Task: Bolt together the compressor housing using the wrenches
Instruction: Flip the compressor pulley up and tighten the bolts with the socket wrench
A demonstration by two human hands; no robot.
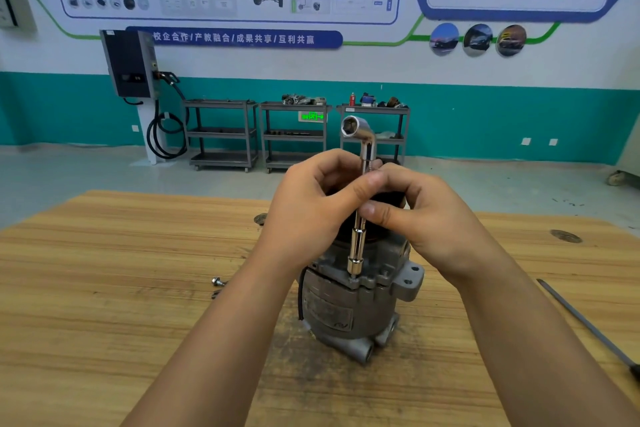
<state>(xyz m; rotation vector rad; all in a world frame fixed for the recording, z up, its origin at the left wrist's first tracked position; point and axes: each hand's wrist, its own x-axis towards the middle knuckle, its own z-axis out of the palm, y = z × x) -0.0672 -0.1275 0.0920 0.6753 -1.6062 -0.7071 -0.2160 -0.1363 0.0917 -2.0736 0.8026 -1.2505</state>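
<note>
On the worktop (138, 253) the compressor housing (332, 308) is stood upright. The socket wrench (356, 250) is pinched by the left hand (304, 204) and right hand (426, 215), seated upright on a flange bolt (352, 277). Tightening is judged underway; a straight, steady twist is called for.

The socket wrench (360, 204) is mirror-bright chrome; the compressor housing (349, 305) below it is dull grey cast metal — grimy, matt. The table (121, 253) is grained wood, scuffed dark around the housing.

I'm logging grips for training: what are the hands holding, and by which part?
Both the left hand and right hand grip the L-shaped socket wrench by the middle of its upright shaft.
</note>
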